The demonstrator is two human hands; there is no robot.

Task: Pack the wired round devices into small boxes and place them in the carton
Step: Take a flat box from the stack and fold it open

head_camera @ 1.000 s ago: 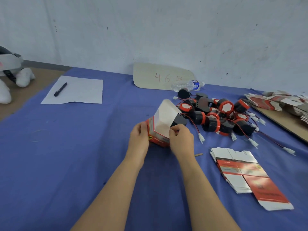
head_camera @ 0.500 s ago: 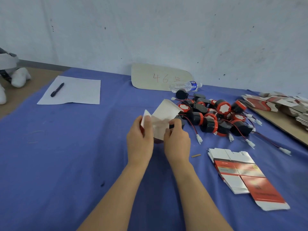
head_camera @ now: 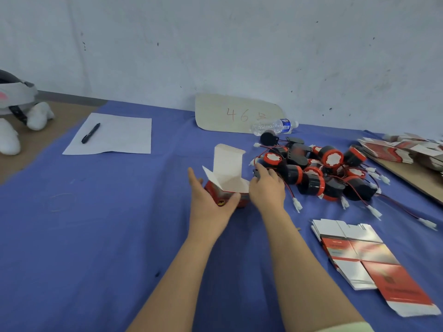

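Small box (head_camera: 226, 174): one, set up, red body with white flaps standing open at the top, on the blue cloth (head_camera: 96, 236) near the table's middle. Left hand (head_camera: 209, 207) grasps it, thumb across the red front face, fingers round the far left side. Right hand (head_camera: 267, 191) is just right of the box, touching its side; the fingertips reach over a black device (head_camera: 256, 173) at the near-left edge of the pile, but a real grip on it cannot be made out. Pile of round devices (head_camera: 311, 182) lies just beyond and right of that hand: roughly ten, black bodies with red rims, several showing white faces, overlapping too much for a firm count. Red-and-black wires trail from them toward the near right, ending in white plugs (head_camera: 297, 204), at least six visible. One stack of flat boxes (head_camera: 347, 248) lies near the right forearm. A second heap of flat boxes (head_camera: 393, 152) sits on a brown board (head_camera: 412, 176) at far right. Farther back: one plastic bottle (head_camera: 275, 125) on its side, one cardboard sign (head_camera: 230, 111) marked "46" against the wall. Far left: one paper sheet (head_camera: 119, 137) with one black pen (head_camera: 90, 133) on it.
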